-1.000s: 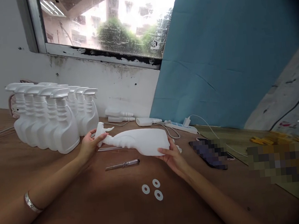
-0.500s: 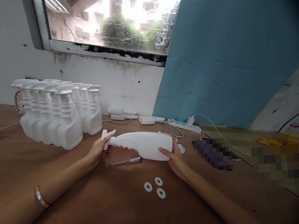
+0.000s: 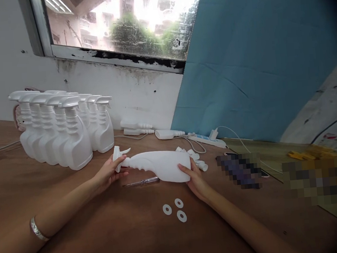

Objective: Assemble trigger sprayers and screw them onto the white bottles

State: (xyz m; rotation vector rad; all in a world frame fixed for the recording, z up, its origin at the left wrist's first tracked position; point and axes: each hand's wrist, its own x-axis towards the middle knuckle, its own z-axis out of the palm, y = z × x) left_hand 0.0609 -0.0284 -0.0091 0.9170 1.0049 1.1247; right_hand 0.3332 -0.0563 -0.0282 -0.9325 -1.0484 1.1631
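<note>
A white spray bottle [image 3: 163, 165] is held sideways above the brown table, its base to the right. My left hand [image 3: 111, 171] grips the white trigger sprayer head [image 3: 117, 158] at the bottle's neck; its trigger points up and to the right. My right hand [image 3: 196, 179] is closed around the base, thumb on the near side and the other fingers hidden behind. Under the bottle lies a screwdriver [image 3: 144, 181] with a clear handle. Three flat white washers [image 3: 181, 216] rest on the table in front of it.
Several upright white spray bottles [image 3: 75, 138] stand at the left by the wall. Loose white sprayer parts [image 3: 200, 165] lie behind my right hand. Farther back are white bottles lying down [image 3: 169, 134], a power strip [image 3: 206, 139] and cables. A phone [image 3: 262, 172] lies at the right.
The bottle has shifted slightly left, along with my right hand, showing more of the sprayer parts behind. Both hands keep their hold. The camera view has moved a little.
</note>
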